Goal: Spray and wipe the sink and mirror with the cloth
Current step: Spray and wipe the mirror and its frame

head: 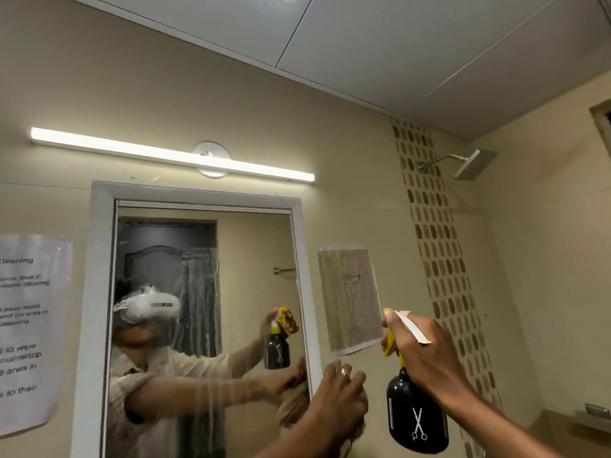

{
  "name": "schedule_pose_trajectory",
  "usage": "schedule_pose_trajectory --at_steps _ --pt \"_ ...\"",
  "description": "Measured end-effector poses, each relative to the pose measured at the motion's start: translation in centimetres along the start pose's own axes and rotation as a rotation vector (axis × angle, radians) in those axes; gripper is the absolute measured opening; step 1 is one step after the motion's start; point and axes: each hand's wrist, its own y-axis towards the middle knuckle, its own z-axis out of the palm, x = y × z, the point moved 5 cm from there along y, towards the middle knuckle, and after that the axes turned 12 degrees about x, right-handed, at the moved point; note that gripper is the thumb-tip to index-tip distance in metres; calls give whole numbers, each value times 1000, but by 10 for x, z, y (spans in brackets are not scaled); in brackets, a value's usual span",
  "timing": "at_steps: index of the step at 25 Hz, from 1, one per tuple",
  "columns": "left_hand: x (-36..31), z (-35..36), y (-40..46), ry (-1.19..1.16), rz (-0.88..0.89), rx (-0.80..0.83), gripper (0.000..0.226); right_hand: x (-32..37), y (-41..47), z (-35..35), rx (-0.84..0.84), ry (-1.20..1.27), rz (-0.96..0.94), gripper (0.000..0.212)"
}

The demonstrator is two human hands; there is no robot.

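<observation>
A black spray bottle [417, 414] with a yellow trigger head and a white scissors mark is held up by the right hand [426, 352], just right of the mirror's [205, 292] white frame, its nozzle turned toward the glass; the fingers are curled together around the bottle's neck and trigger, the thumb on the near side. The left hand [340, 395] is pressed against the lower right edge of the mirror, fingers bunched over a pale cloth [294, 404], which is blurred and mostly seen as a reflection against the glass. Wet streaks are seen running down the middle of the mirror, and the person's reflection shows both arms reaching toward that right edge. A lit tube light [172, 155] is mounted on the wall above the frame, a printed cleaning notice [28, 325] is stuck left of it, a small line drawing [350, 299] right of it, and a shower head [474, 164] is fixed near the right corner of the wall
</observation>
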Motion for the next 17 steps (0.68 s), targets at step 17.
schedule_pose_trajectory --at_steps 17 --pt "256 -162 6 -44 -554 -379 49 24 50 7 -23 61 -58 55"
